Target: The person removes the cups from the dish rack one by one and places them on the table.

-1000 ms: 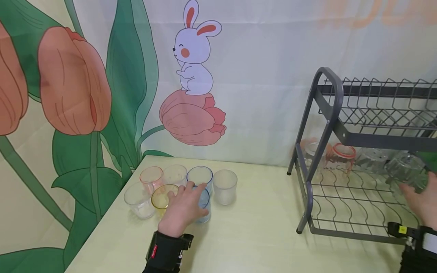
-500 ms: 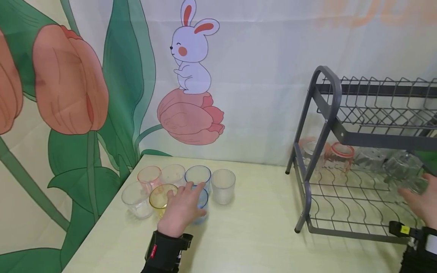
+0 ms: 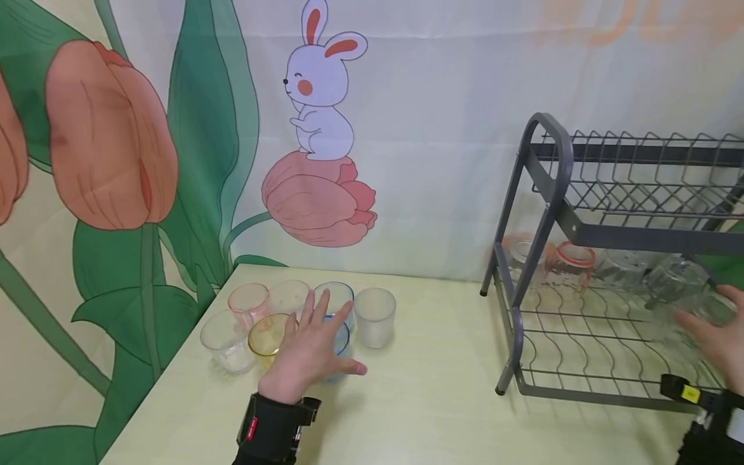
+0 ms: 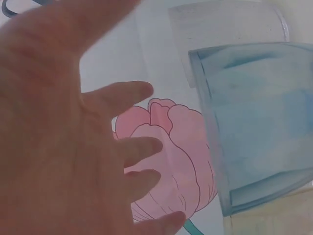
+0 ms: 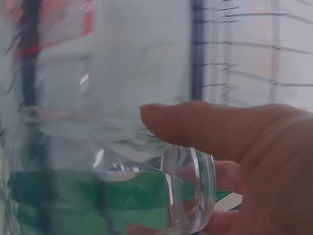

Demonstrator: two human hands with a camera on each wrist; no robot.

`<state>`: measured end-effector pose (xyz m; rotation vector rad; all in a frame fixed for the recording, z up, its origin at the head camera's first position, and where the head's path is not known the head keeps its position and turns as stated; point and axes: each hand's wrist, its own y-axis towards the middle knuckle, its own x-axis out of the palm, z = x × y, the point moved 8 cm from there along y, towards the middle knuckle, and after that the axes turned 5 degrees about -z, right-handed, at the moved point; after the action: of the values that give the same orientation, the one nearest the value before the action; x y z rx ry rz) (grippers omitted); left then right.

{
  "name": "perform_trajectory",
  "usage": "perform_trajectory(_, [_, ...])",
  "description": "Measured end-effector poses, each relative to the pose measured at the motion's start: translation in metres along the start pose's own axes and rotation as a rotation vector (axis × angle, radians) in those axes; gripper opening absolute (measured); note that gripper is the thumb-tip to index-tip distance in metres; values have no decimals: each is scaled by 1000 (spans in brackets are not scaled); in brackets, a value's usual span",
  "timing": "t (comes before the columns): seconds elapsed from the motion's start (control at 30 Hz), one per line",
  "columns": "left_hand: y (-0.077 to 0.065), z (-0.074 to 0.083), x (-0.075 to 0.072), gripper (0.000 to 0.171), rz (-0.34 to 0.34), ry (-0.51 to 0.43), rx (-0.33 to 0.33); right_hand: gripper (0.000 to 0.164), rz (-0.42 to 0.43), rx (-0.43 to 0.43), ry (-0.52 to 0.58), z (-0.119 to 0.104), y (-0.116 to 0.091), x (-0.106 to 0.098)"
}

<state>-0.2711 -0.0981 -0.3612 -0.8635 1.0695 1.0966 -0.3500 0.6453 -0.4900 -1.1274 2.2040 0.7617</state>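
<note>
My left hand [image 3: 305, 355], fingers spread, hovers over a blue drinking glass [image 3: 343, 341] and holds nothing. In the left wrist view, the fingers stand apart from the blue glass [image 4: 259, 112]. Beside it on the table are a yellow glass [image 3: 266, 337], a frosted glass [image 3: 374, 320], a blue-rimmed glass [image 3: 343, 294], a pink-rimmed glass [image 3: 248, 299] and clear ones. At the far right, my right hand [image 3: 717, 336] grips a clear glass [image 5: 117, 161] at the rack's lower shelf. Its thumb lies along the near side; the other fingers are partly hidden behind the glass.
A grey two-tier dish rack [image 3: 581, 392] stands on the right of the table [image 3: 430, 400]. On its lower shelf, towards the back, sit several upturned glasses, one with a red rim [image 3: 575, 253]. A printed cloth [image 3: 442, 129] hangs behind the table.
My left hand has spread its fingers and thumb wider over the blue glass. The right hand stays at the rack, its glass now tilted slightly differently. The view has shifted a little.
</note>
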Motion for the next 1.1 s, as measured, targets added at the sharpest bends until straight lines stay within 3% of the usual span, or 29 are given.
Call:
perform_trajectory(0.07, [0, 3, 0, 108, -2, 13, 16, 85, -16, -8, 11, -38, -24, -7])
perform_trajectory(0.13, [-1, 6, 0, 111, -5, 16, 27, 85, -55, -33, 38, -97, -59, -20])
perform_trajectory(0.27, [-1, 12, 0, 115, -18, 14, 42, 83, -116, -71, -56, -212, -129, -52])
perform_trajectory(0.37, [-2, 15, 0, 116, -15, 13, 50, 82, -130, -138, -120, -261, -164, -68])
perform_trajectory(0.53, [-2, 19, -2, 119, 8, 25, 75, 82, -153, -242, -111, -273, -178, -65])
perform_trajectory(0.83, [-5, 38, -8, 121, 43, 81, 144, 74, -349, -363, 119, -345, -229, -58])
perform_trajectory(0.97, [-5, 58, -11, 121, 46, 53, 173, 67, -428, -458, 350, -362, -241, -44])
perform_trajectory(1.1, [-5, 82, -13, 122, 44, -50, 273, 62, -547, -479, 609, -376, -254, -27])
